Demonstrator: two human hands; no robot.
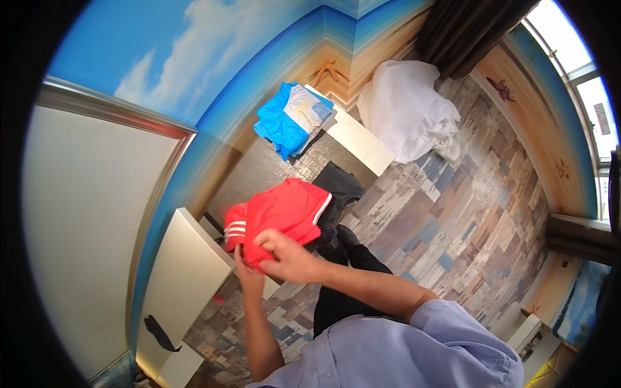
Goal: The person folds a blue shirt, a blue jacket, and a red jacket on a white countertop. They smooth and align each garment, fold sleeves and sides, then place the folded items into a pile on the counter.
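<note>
A red garment [286,208] with white stripes and a white-trimmed edge is spread in front of me, partly folded. My left hand [248,271] grips its near-left end from beneath, with the fingers partly hidden by the cloth. Over the near edge of the same garment is my right hand [288,257], thumb and fingers on either side of some red cloth; whether they pinch it is unclear. Dark clothing [338,186] lies just beyond and to the right of the red garment.
A stack of blue and white garments [293,116] sits farther off, beside a pale board [364,140]. White fabric [407,111] is heaped by the dark curtain [465,34]. At left, a cream panel [182,271] bears a black item [160,334]. Patterned flooring [436,213] extends right.
</note>
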